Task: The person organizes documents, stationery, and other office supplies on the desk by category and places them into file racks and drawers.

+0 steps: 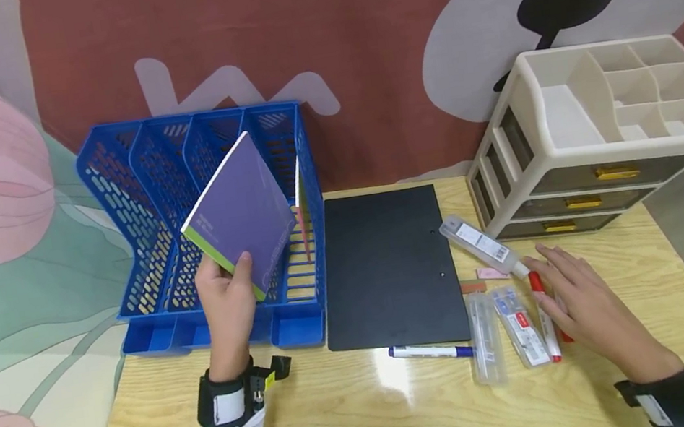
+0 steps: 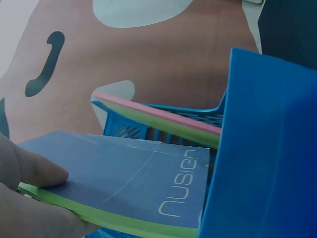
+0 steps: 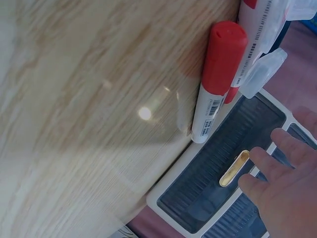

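My left hand [image 1: 228,317] grips a purple notebook [image 1: 243,213] with a green spine by its lower edge, thumb on the cover. The notebook is tilted over the blue file rack [image 1: 310,174], in front of its right-hand compartments. Inside the far-right compartment stands another thin book [image 2: 163,119] with pink and green edges. On the other side, my right hand [image 1: 587,299] hovers with fingers spread beside two red-capped markers [image 3: 225,59], holding nothing. Whether a fingertip touches a marker cannot be told.
A black board [image 1: 390,272] lies beside the rack, a blue-capped marker [image 1: 430,352] below it. Clear plastic cases [image 1: 486,339], a white bottle-like tube [image 1: 481,245] and a pink eraser-like block [image 1: 492,272] lie to its right. A cream drawer unit [image 1: 622,152] stands at the back right.
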The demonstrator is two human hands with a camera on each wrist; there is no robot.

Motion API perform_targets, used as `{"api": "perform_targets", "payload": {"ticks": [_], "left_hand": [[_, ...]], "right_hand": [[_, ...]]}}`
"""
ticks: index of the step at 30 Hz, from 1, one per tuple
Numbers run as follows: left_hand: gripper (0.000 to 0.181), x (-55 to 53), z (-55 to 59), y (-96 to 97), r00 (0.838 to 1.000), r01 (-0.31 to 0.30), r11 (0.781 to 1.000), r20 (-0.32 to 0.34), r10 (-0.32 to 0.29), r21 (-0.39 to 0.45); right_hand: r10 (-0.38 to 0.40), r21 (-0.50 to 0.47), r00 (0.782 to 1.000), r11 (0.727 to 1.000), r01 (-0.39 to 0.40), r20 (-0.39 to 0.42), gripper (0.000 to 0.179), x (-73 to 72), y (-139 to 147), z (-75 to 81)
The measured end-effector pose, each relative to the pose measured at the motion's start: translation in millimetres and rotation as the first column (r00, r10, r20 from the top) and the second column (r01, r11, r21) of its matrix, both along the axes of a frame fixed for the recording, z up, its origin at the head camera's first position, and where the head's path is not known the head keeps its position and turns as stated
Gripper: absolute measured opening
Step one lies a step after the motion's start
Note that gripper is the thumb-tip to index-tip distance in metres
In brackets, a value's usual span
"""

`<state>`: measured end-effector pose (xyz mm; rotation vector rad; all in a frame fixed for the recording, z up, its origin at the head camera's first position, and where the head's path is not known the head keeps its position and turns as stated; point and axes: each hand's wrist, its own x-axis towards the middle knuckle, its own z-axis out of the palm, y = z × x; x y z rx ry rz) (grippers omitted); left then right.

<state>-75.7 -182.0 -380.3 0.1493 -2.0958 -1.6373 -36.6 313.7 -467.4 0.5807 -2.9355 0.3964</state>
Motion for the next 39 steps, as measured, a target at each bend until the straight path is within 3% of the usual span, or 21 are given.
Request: {"api": "perform_targets", "payload": {"ticks": [13, 21, 28, 32, 36, 39], "left_hand": [[0.037, -34.3, -13.6, 17.5, 1.000, 0.009, 1.000, -0.015, -0.008, 0.029], [0.041, -37.9, -1.7, 34.7, 0.997, 0.070, 0.997, 0.030, -0.070, 0.011], [0.051, -53.0, -29.0, 31.8, 0.990, 0.117, 0.993, 0.071, -0.118, 0.025], [0.053, -58.7, -35.4, 32.8, 0.983, 0.172, 0.983, 0.054, -0.175, 0.061], [0.050, -60.8, -34.4, 36.7, 0.974, 0.217, 0.972, 0.051, -0.222, 0.092], [0.049, -56.9, -23.4, 41.8, 0.965, 0.245, 0.964, 0.075, -0.253, 0.106]], "right_hand": [[0.000, -0.012, 1.000, 1.000, 0.000, 0.003, 0.065, 2.9, -6.6, -2.0], [0.065, -0.027, 0.998, 0.997, -0.066, -0.024, 0.068, -1.2, -18.1, 1.0], [0.107, -0.043, 0.994, 0.993, -0.108, -0.034, 0.066, -7.1, -30.6, 3.6], [0.114, -0.042, 0.993, 0.992, -0.116, -0.038, 0.066, -7.0, -34.4, 2.8], [0.118, -0.058, 0.992, 0.991, -0.120, -0.036, 0.069, -4.8, -35.8, -0.4], [0.123, -0.063, 0.992, 0.990, -0.125, -0.038, 0.069, -2.4, -36.2, -3.6]]}}
